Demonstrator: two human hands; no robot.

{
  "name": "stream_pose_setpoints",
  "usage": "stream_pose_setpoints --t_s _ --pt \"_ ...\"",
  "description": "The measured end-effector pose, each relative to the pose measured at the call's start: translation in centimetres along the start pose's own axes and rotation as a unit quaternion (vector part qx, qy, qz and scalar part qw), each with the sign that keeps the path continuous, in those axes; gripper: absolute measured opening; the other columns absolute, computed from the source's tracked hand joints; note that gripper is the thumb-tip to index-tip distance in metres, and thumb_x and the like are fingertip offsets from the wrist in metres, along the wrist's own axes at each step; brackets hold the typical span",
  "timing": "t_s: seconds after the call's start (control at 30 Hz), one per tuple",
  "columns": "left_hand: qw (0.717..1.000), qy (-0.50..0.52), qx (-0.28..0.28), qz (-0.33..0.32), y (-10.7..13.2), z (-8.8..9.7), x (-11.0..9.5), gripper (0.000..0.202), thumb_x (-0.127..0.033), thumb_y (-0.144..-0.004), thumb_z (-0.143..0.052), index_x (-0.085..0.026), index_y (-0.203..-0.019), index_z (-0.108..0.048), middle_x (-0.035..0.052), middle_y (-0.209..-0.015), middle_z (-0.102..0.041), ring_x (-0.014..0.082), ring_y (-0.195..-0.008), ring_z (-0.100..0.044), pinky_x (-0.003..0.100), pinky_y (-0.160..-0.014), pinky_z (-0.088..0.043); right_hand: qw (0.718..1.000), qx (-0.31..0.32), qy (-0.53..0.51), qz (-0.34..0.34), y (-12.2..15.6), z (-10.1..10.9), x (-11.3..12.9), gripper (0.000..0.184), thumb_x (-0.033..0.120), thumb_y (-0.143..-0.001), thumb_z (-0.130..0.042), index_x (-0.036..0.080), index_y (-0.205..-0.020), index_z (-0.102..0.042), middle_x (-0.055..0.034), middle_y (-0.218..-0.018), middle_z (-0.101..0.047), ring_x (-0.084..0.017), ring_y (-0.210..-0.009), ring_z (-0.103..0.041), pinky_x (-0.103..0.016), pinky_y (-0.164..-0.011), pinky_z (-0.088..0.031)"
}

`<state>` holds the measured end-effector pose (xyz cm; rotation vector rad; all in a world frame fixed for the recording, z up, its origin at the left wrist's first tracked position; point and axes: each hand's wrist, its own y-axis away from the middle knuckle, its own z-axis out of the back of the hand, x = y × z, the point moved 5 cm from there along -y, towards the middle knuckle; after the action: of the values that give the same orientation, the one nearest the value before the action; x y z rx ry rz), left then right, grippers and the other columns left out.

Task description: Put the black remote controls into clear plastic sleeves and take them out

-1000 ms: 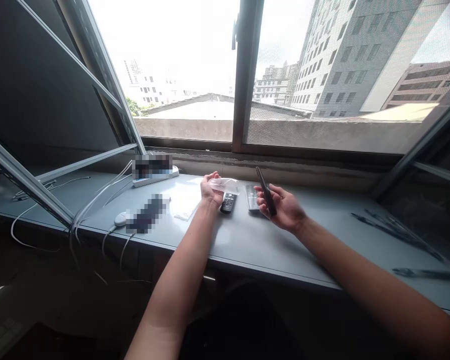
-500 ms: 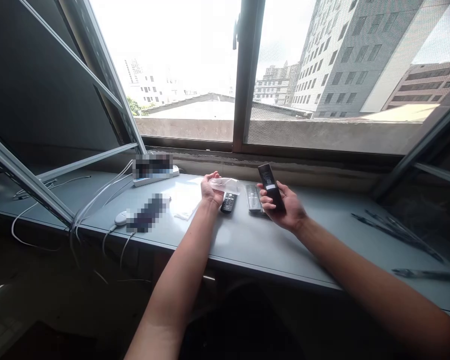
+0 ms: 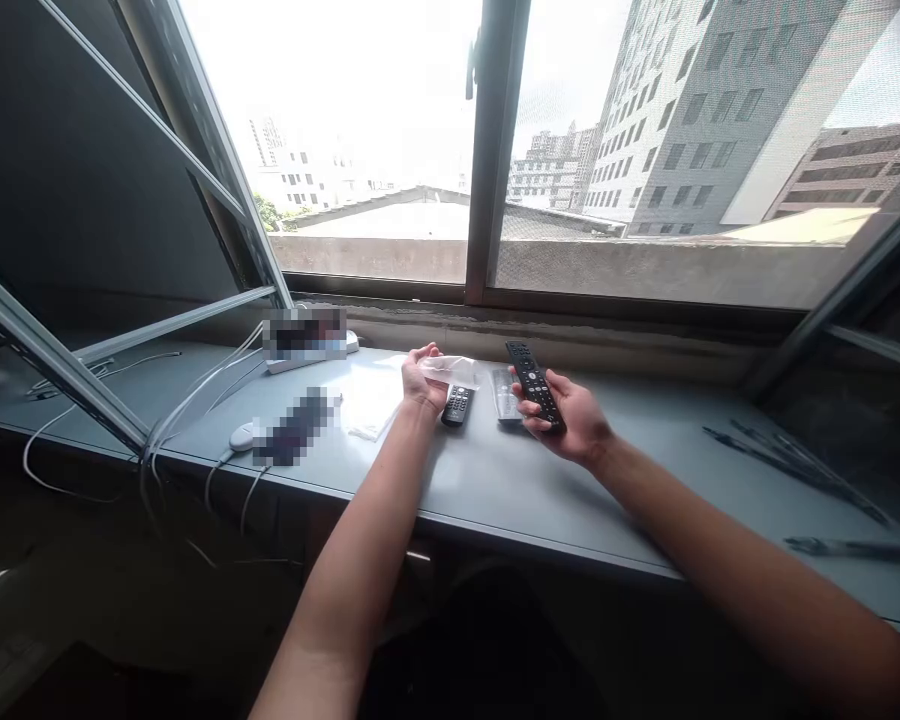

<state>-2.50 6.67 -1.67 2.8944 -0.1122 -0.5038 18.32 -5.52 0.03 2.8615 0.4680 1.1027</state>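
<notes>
In my right hand point(image 3: 570, 412) is a black remote control point(image 3: 532, 385), its button side facing up toward me and its far end tilted to the left. My left hand point(image 3: 425, 380) is closed on a clear plastic bag point(image 3: 454, 372), which hangs out to the right of the fingers. Just below the bag, a second black remote point(image 3: 457, 407) lies on the desk, its far end partly covered by the bag. Behind the held remote lies another remote in a clear sleeve point(image 3: 504, 400), partly hidden by my right fingers.
The desk point(image 3: 495, 480) runs along under a window. To the left are a white power strip point(image 3: 311, 358), white cables point(image 3: 187, 400) and a blurred-out object point(image 3: 296, 428). Several dark pens point(image 3: 787, 465) lie at the right. Metal frames point(image 3: 120, 110) rise at both sides.
The remote in my right hand has turned over from its plain back with a white label to its button side, and its far end has dipped slightly. My left hand has stayed put.
</notes>
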Motion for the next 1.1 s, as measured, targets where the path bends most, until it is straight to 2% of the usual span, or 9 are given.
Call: stream_pose_setpoints --t_s 0.1,0.2,0.3,0.37,0.53,0.67,0.77,0.97,1.1 --pt "1.0 -0.002 -0.001 -0.002 0.07 -0.1 -0.02 0.007 -0.01 -0.087 -0.066 -0.013 -0.091 -0.071 0.0016 -0.077 -0.07 0.011 -0.061 -0.067 0.022 -0.063 -0.053 1.0 0.022 -0.005 -0.018 -0.01 -0.2 -0.13 0.033 0.032 -0.113 -0.04 0.017 -0.128 -0.066 -0.0046 -0.083 -0.064 -0.013 -0.053 -0.049 -0.019 -0.034 -0.043" --pt "1.0 0.003 -0.001 -0.004 0.23 -0.27 -0.05 0.008 -0.009 -0.087 -0.065 -0.013 -0.091 -0.071 0.0014 -0.076 -0.07 0.0108 -0.061 -0.066 0.022 -0.063 -0.053 1.0 0.017 -0.002 -0.007 0.08 -0.33 -0.05 0.031 0.037 -0.113 -0.049 0.016 -0.127 -0.067 -0.004 -0.084 -0.065 -0.012 -0.056 -0.054 -0.02 -0.038 -0.05" --pt "1.0 0.006 -0.003 -0.001 0.31 -0.32 -0.03 0.008 -0.009 -0.087 -0.065 -0.014 -0.09 -0.07 0.0014 -0.077 -0.07 0.0107 -0.061 -0.066 0.022 -0.063 -0.053 0.999 -0.024 0.022 -0.001 0.23 -0.18 -0.09 0.031 0.04 -0.111 -0.056 0.016 -0.126 -0.068 -0.0091 -0.098 -0.073 -0.016 -0.071 -0.067 -0.024 -0.053 -0.063" --pt "1.0 0.005 -0.003 0.003 0.27 -0.29 -0.01 0.008 -0.009 -0.087 -0.065 -0.014 -0.089 -0.07 0.0014 -0.077 -0.069 0.0106 -0.061 -0.066 0.022 -0.063 -0.052 0.998 -0.041 0.044 -0.015 0.28 -0.1 -0.29 0.029 0.039 -0.111 -0.055 0.017 -0.126 -0.068 -0.013 -0.11 -0.077 -0.019 -0.08 -0.072 -0.026 -0.055 -0.065" --pt "1.0 0.006 -0.001 0.001 0.01 -0.14 -0.01 0.006 -0.009 -0.087 -0.065 -0.014 -0.088 -0.07 0.0012 -0.076 -0.069 0.0102 -0.061 -0.066 0.021 -0.063 -0.052 0.999 -0.009 0.039 -0.02 0.05 -0.26 -0.48 0.035 0.039 -0.115 -0.042 0.016 -0.126 -0.066 -0.0176 -0.111 -0.075 -0.018 -0.071 -0.067 -0.02 -0.038 -0.05" --pt "1.0 0.004 0.005 -0.002 -0.08 -0.13 0.01 0.006 -0.009 -0.086 -0.066 -0.014 -0.088 -0.07 0.0012 -0.076 -0.069 0.0103 -0.061 -0.066 0.022 -0.063 -0.052 0.999 0.03 0.005 -0.042 -0.06 -0.26 -0.57 0.034 0.03 -0.113 -0.037 0.016 -0.128 -0.064 -0.0077 -0.086 -0.065 -0.014 -0.056 -0.052 -0.018 -0.035 -0.046" --pt "1.0 0.001 0.007 -0.003 0.0 -0.16 0.0 0.006 -0.01 -0.088 -0.065 -0.014 -0.089 -0.07 0.0015 -0.076 -0.069 0.0104 -0.061 -0.066 0.022 -0.062 -0.053 0.998 0.044 -0.011 -0.043 -0.07 -0.18 -0.46 0.031 0.029 -0.111 -0.042 0.016 -0.129 -0.063 -0.0035 -0.081 -0.058 -0.013 -0.054 -0.048 -0.018 -0.034 -0.046" --pt "1.0 0.003 0.002 -0.005 0.35 -0.33 -0.05 0.007 -0.009 -0.089 -0.064 -0.014 -0.089 -0.07 0.0013 -0.076 -0.069 0.01 -0.061 -0.066 0.021 -0.061 -0.053 0.999 -0.037 0.028 -0.003 0.11 0.18 -0.16 0.024 0.035 -0.107 -0.063 0.018 -0.124 -0.066 -0.0092 -0.097 -0.07 -0.017 -0.072 -0.066 -0.022 -0.045 -0.057" --pt "1.0 0.002 0.002 -0.003 0.39 -0.36 -0.03 0.007 -0.009 -0.088 -0.065 -0.014 -0.089 -0.07 0.0014 -0.076 -0.069 0.0103 -0.061 -0.066 0.021 -0.062 -0.052 0.997 -0.052 0.048 -0.008 0.24 0.11 -0.3 0.025 0.037 -0.108 -0.06 0.018 -0.123 -0.067 -0.0117 -0.105 -0.074 -0.018 -0.071 -0.066 -0.024 -0.045 -0.056"
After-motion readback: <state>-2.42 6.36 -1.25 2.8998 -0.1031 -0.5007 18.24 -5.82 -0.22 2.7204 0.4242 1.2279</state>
